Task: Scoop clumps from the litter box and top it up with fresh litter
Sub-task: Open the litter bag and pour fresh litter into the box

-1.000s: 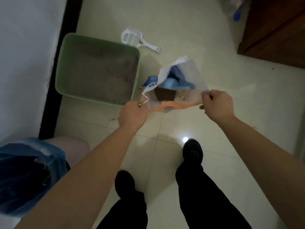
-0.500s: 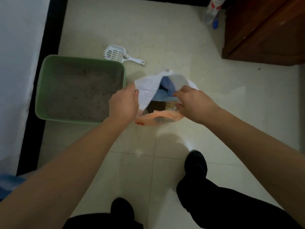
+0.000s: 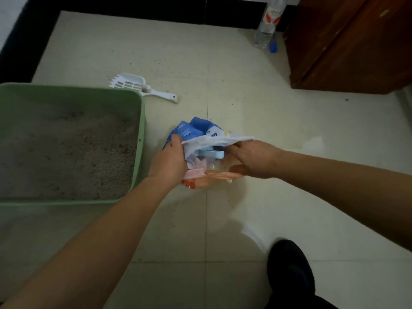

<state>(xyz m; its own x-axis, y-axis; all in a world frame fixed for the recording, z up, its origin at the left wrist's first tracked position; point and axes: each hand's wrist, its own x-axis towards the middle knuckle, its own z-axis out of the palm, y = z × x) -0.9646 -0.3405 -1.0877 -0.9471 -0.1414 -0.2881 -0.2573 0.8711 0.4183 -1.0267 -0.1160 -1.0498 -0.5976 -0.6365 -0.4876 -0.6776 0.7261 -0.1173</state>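
Lowered to floor since before: crinkly litter bag [image 3: 201,132], just beside green litter box [image 3: 140,130]; pale blue scoop [image 3: 211,153] inside. Left hand [image 3: 168,161], right hand [image 3: 254,158] gripping bag mouth. Grey grainy litter [image 3: 66,152] in box. White slotted scoop [image 3: 138,85] behind.

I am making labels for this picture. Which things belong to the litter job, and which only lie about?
For the job:
- green plastic litter box with grey litter
- white slotted plastic scoop on the floor
- blue-white-orange litter bag, held by left hand and right hand

Lying about:
- clear plastic bottle
- brown wooden cabinet
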